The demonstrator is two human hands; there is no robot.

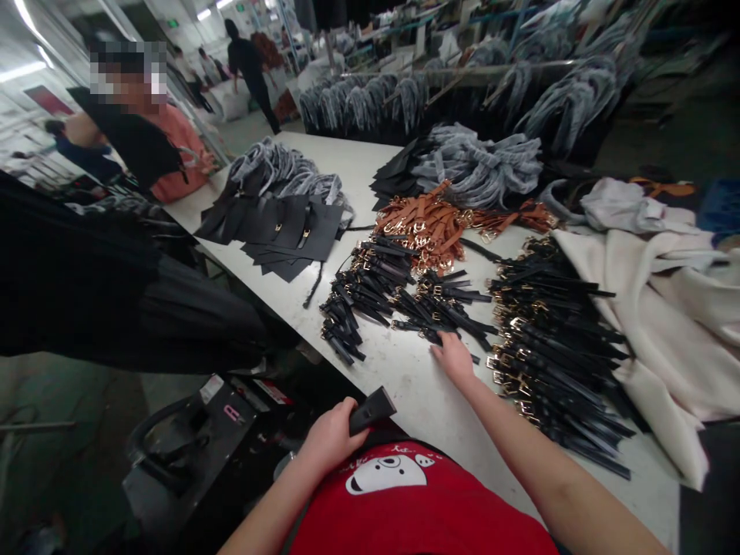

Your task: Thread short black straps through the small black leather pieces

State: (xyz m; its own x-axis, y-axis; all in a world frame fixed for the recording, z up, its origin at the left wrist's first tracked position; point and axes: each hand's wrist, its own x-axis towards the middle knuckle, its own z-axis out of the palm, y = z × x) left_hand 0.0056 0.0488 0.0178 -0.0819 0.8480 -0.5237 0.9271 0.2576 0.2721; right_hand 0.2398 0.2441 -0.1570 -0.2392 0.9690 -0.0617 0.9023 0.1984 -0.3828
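Note:
My left hand is closed around a wide black leather strap, close to my body at the table's near edge. Its broad flat end sticks out to the right of my fingers. Reaching forward, my right hand pinches at a small black buckle strap on the near side of a loose pile. More black straps with gold buckles spread beyond and to the left of that hand. To its right lies a larger stack of black buckle straps. My right fingertips are partly hidden among the straps.
Brown buckle straps lie behind the black ones. Black leather panels and wrapped handles are farther back on the white table. Cream fabric drapes at the right. A person stands at the far left.

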